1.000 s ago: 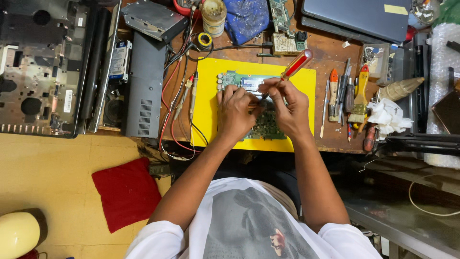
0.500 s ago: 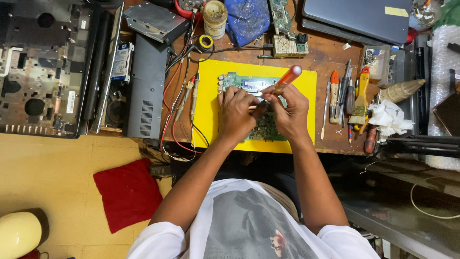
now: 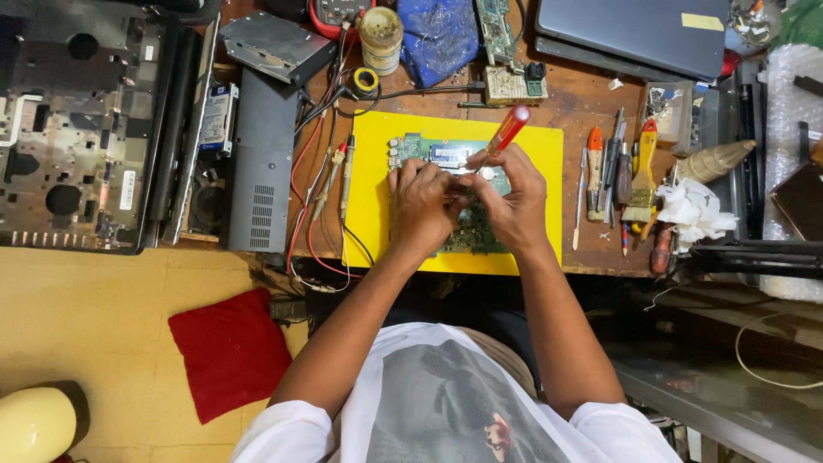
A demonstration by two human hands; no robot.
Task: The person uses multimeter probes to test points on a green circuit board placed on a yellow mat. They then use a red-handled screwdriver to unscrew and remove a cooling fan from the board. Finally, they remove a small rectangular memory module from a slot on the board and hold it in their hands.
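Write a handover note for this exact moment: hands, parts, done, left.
Right hand: gripping the red-handled screwdriver, tip down at the green circuit board.
Left hand: pressed on the board beside the tip, whether it holds anything cannot be told.
Board lies on the yellow mat on the wooden bench. Spare tools sit right of the mat.
Done: board out, flat on the mat.
Left: the screwdriver work on the board looks unfinished, progress hidden by the hands.

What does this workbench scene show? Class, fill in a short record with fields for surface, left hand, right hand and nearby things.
surface: green circuit board on a yellow mat
left hand: left hand resting on the board
right hand: right hand gripping a red-handled screwdriver, tip down at the board
nearby things: row of hand tools to the right; red and black wires to the left
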